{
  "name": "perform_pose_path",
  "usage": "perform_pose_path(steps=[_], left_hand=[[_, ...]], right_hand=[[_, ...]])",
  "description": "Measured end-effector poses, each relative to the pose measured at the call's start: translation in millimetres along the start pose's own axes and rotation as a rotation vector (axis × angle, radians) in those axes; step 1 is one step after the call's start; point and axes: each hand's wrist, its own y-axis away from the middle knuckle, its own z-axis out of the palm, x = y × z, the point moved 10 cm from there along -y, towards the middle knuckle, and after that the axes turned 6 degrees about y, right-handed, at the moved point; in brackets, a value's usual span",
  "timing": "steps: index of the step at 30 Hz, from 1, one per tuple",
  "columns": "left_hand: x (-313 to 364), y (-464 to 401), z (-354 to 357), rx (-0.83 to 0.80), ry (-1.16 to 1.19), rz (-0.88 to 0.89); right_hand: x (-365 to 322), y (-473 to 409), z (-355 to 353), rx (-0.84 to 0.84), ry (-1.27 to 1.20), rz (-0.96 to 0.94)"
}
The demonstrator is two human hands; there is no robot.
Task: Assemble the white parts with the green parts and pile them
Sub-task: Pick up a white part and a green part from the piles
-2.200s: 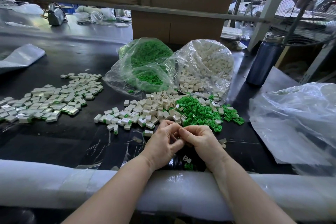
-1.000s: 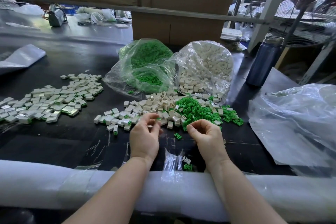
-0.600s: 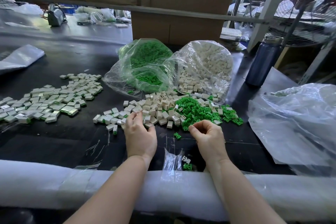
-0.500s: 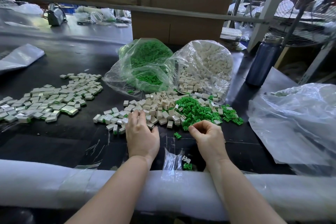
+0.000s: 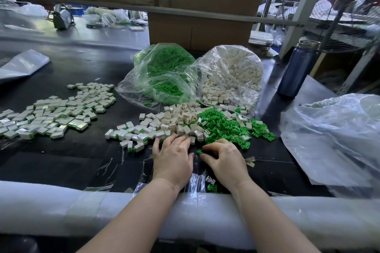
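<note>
Head view: both hands low on the black tabletop [image 5: 61,160], near its padded front edge [image 5: 61,207]. Left hand [image 5: 173,160] lies palm down, fingers straight, tips touching the near edge of the white parts [image 5: 176,119] heap; grip released, nothing pinched that I can see. Right hand [image 5: 226,160] has fingers curled, thumb and index closing on one green part [image 5: 199,152] lying just in front of the green parts [image 5: 224,127] heap; looks like a pinch, part on or close to the tabletop. White and green heaps touch each other mid-tabletop, a few whites mixed into the green. Assembled pieces [image 5: 55,113] spread flat well to the left, a smaller batch [image 5: 131,135] just beside the left hand. Behind the heaps, two clear bags side by side: green bag [image 5: 164,72] left, white bag [image 5: 232,76] right, both open toward the heaps. Blue bottle [image 5: 297,68] upright far right. Crumpled plastic sheet [image 5: 333,135] on the right. Two stray parts [image 5: 211,184] between the wrists.
</note>
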Motion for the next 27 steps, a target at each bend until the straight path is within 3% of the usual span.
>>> perform_pose_path(steps=[11,16,21,27], left_hand=[[3,2,-20,0.166,0.153,0.035],[-9,0,-11,0.105,0.033,-0.07],[-4,1,-10,0.078,0.069,-0.045],[5,2,-12,0.041,0.359,0.028]], right_hand=[[-1,1,-2,0.025,0.062,0.006],[-4,1,-2,0.037,0.066,-0.005],[-8,0,-1,0.043,0.167,-0.003],[-4,1,-3,0.068,0.045,0.006]])
